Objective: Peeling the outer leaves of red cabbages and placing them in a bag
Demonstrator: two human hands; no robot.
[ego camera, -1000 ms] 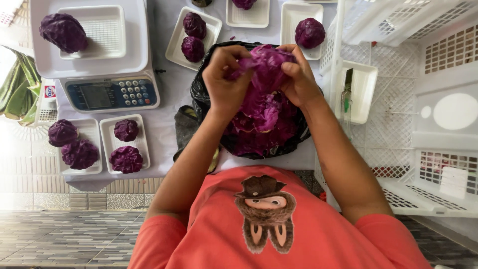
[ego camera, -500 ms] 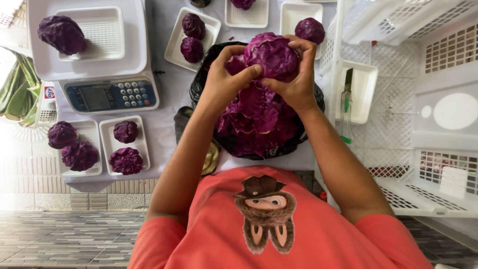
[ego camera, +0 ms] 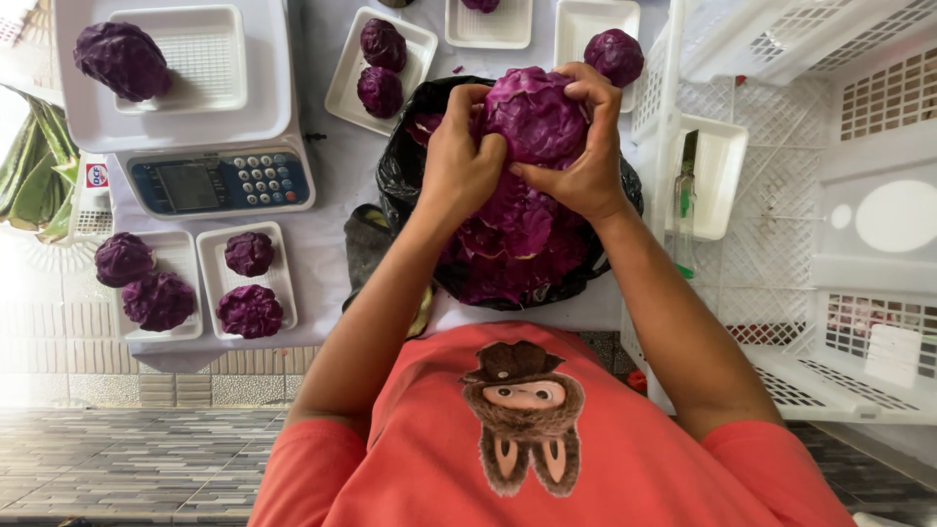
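The red cabbage sat gripped between both hands, raised above a black bag heaped with loose purple leaves. The left hand was closed round its near side and the right hand curled over the top and far side, thumbs pressing into the outer leaf. To my eye the head could slip, since a loosened outer leaf gives poor purchase and might tear away, letting the cabbage drop into the scraps. A hard pull might also strip more than the spoiled layer. The head looked round, tight and glossy purple, with pale veins on its wrapper leaf. Around it on the surface lay white trays of trimmed cabbages, a weighing scale bearing another cabbage, and white crates at the right, with a knife resting in a tray
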